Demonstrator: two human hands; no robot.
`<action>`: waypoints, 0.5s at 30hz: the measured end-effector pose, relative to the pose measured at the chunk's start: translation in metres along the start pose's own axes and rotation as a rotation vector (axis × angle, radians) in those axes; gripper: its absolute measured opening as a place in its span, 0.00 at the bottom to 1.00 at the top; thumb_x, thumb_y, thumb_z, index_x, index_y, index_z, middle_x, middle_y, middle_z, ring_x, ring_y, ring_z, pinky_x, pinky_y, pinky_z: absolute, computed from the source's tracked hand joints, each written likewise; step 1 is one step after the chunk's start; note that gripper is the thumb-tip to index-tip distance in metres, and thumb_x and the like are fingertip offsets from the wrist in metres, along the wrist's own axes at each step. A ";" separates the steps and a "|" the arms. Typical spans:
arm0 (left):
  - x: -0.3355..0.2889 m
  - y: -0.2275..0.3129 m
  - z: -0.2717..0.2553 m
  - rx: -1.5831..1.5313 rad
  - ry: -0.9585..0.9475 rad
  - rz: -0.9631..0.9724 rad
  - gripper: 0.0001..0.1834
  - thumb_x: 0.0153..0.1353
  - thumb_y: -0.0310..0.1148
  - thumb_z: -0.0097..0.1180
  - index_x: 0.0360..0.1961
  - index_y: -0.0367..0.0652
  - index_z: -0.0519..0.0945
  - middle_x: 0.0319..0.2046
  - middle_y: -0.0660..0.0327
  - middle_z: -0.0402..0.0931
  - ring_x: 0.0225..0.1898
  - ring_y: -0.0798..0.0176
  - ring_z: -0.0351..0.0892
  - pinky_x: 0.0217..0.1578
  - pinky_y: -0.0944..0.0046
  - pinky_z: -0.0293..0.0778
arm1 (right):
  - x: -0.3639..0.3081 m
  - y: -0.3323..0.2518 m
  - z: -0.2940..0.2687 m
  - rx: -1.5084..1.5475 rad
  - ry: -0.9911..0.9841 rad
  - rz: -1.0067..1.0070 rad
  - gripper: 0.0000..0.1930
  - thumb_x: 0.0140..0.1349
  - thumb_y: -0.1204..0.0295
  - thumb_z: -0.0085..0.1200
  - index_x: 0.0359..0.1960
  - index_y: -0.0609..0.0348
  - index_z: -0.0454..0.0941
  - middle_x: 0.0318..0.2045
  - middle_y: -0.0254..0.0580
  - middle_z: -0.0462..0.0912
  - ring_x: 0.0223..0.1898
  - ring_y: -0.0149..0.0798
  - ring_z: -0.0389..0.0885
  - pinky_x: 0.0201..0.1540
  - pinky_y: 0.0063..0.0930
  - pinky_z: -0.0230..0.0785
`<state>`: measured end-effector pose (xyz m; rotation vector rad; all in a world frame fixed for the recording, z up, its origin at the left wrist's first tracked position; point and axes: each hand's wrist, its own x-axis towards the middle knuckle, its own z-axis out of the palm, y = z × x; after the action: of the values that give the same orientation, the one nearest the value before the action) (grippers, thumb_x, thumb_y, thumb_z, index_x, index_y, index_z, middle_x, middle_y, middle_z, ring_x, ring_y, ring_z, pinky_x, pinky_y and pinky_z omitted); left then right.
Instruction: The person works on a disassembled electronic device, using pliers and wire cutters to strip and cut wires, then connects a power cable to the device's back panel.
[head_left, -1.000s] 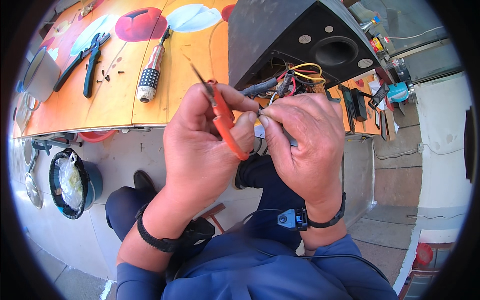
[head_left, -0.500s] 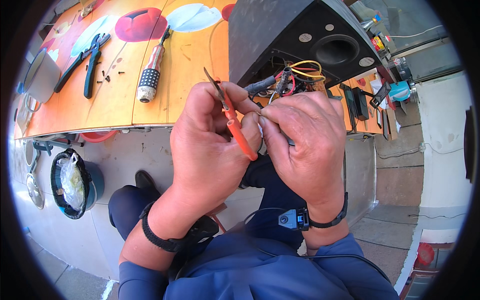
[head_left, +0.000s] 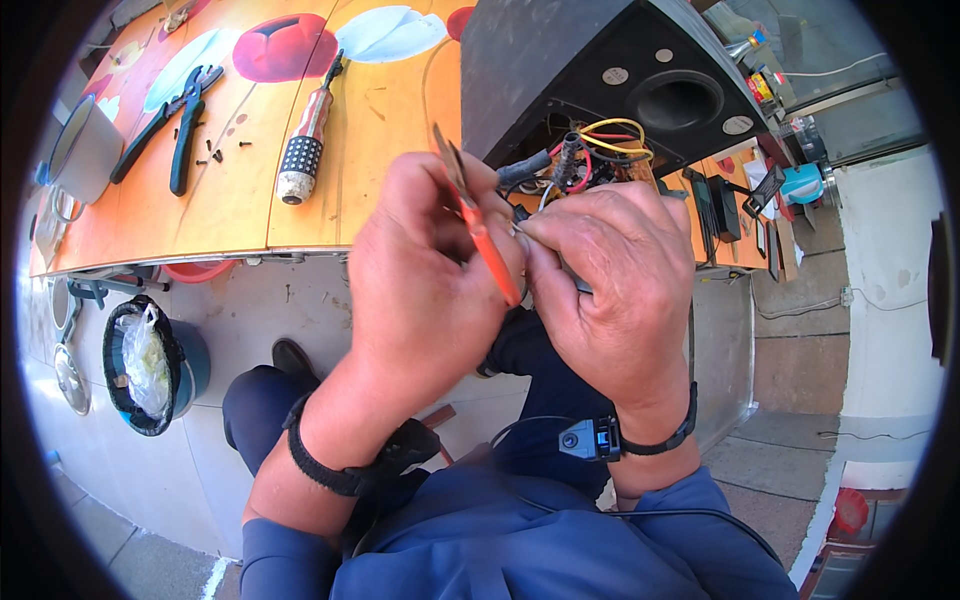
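Observation:
In my left hand (head_left: 415, 250) are orange-handled scissors (head_left: 492, 258), blades pointing up and away from me. The thumb and forefinger of that hand meet the fingertips of my right hand (head_left: 625, 275). Between the fingertips my right hand pinches what looks like a thin wire end (head_left: 517, 228), mostly hidden by the fingers. Just beyond stands a black speaker box (head_left: 590, 85) with an opening in its panel. Red, black and yellow wires (head_left: 612, 124) and a thick grey cable (head_left: 522, 170) come out of it.
On the orange table (head_left: 235, 215) lie dark-handled pliers (head_left: 180, 135), a screwdriver (head_left: 302, 155) and several small screws (head_left: 217, 156). A light cup (head_left: 82, 150) stands at the left edge. Below, a lined bin (head_left: 190, 365) is on the floor. More black parts (head_left: 718, 205) lie right of the speaker.
My left hand has turned and shifted slightly right, and the scissors have moved right with it, their handles now closer together. My right hand has hardly moved.

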<state>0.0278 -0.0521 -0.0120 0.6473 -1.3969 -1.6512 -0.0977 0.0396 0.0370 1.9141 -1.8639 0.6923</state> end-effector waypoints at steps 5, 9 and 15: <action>0.004 0.001 -0.005 -0.062 0.001 0.040 0.14 0.68 0.17 0.63 0.51 0.37 0.75 0.39 0.62 0.83 0.35 0.75 0.83 0.35 0.72 0.80 | 0.000 0.000 -0.001 0.017 0.006 0.015 0.10 0.52 0.80 0.72 0.36 0.55 0.88 0.34 0.36 0.89 0.38 0.44 0.86 0.43 0.37 0.70; 0.001 0.003 -0.008 -0.042 0.011 -0.006 0.13 0.68 0.18 0.64 0.50 0.37 0.76 0.35 0.64 0.83 0.34 0.78 0.83 0.33 0.72 0.79 | 0.001 0.001 -0.001 0.025 0.023 0.018 0.10 0.54 0.80 0.72 0.37 0.56 0.88 0.35 0.37 0.89 0.37 0.44 0.86 0.43 0.36 0.70; -0.003 0.005 -0.033 0.325 -0.192 -0.148 0.13 0.69 0.22 0.62 0.53 0.35 0.78 0.35 0.64 0.84 0.32 0.75 0.83 0.33 0.71 0.80 | 0.002 0.003 0.002 0.038 0.054 0.007 0.09 0.56 0.80 0.71 0.38 0.57 0.88 0.35 0.39 0.89 0.37 0.44 0.86 0.43 0.37 0.71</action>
<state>0.0579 -0.0665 -0.0158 0.8085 -1.8177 -1.6491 -0.1008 0.0370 0.0361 1.8940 -1.8380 0.7793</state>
